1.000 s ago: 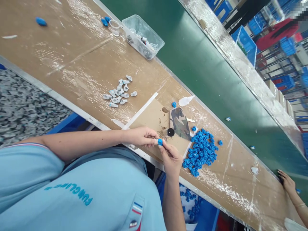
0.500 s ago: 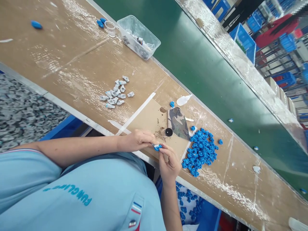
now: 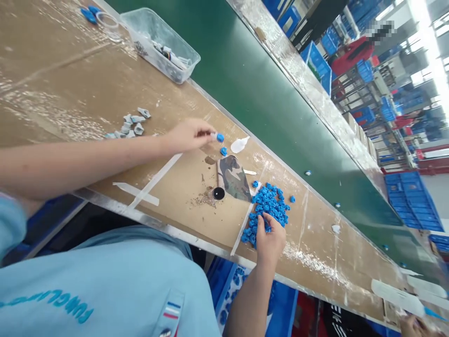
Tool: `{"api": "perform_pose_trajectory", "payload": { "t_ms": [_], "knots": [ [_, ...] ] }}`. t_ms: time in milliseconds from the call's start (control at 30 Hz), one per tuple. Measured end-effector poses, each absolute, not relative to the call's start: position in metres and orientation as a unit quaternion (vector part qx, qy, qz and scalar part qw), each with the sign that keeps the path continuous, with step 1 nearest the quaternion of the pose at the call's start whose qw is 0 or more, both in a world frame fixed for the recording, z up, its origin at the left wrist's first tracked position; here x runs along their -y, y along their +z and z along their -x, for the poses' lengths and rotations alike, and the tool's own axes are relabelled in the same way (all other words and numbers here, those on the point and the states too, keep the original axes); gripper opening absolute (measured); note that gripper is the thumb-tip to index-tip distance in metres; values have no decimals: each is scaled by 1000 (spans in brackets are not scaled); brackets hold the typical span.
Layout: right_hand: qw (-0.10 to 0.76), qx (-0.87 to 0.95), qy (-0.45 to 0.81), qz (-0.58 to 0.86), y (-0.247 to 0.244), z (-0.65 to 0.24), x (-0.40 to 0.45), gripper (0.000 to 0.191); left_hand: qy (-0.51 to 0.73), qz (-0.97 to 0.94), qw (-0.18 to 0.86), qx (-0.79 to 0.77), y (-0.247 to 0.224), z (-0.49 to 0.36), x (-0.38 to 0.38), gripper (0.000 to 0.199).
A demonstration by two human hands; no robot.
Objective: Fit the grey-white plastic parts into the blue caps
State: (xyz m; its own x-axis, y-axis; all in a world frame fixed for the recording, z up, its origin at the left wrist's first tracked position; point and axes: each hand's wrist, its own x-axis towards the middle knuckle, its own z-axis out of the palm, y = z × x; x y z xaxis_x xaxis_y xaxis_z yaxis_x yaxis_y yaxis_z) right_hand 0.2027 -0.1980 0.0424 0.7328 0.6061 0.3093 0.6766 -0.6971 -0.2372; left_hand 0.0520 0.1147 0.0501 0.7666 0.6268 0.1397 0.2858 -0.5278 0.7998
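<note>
My left hand reaches past the brown work mat, its thumb and fingertips pinched on a small blue-and-white piece. Another small blue piece lies just below it. My right hand is at a pile of small blue pieces, thumb and forefinger closed together among them. Whether a piece is between those fingertips is hidden. Between my hands are a small cup of dark liquid and a camouflage-patterned cloth pad. Several grey pieces lie beyond my left forearm, partly covered by it.
A clear plastic tub with small items stands at the table's far edge, beside a clear ring-shaped cup. The green conveyor belt carries a few small pieces. A blue bin sits below the table. Another person's hand shows at lower right.
My hands have parted. The left has carried the blue-and-white piece away towards the belt; the right has let go of it and moved to the blue pile. The view has shifted right.
</note>
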Motion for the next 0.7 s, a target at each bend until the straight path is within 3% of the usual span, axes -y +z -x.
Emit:
{"api": "perform_pose_trajectory", "payload": {
  "t_ms": [167, 400, 600, 700],
  "knots": [
    [76, 365, -66, 926, 33, -213, 195, 46, 203, -851, 316, -368, 46, -138, -173, 33],
    [81, 398, -73, 911, 23, -223, 202, 33, 95, -879, 234, -405, 34, -203, -192, 35],
    [150, 373, -60, 914, 26, -225, 205, 30, 105, -879, 234, -402, 42, -193, -191, 38],
    [235, 285, -34, 929, 26, -225, 210, 35, 128, -884, 224, -389, 52, -151, -196, 35]
  ]
}}
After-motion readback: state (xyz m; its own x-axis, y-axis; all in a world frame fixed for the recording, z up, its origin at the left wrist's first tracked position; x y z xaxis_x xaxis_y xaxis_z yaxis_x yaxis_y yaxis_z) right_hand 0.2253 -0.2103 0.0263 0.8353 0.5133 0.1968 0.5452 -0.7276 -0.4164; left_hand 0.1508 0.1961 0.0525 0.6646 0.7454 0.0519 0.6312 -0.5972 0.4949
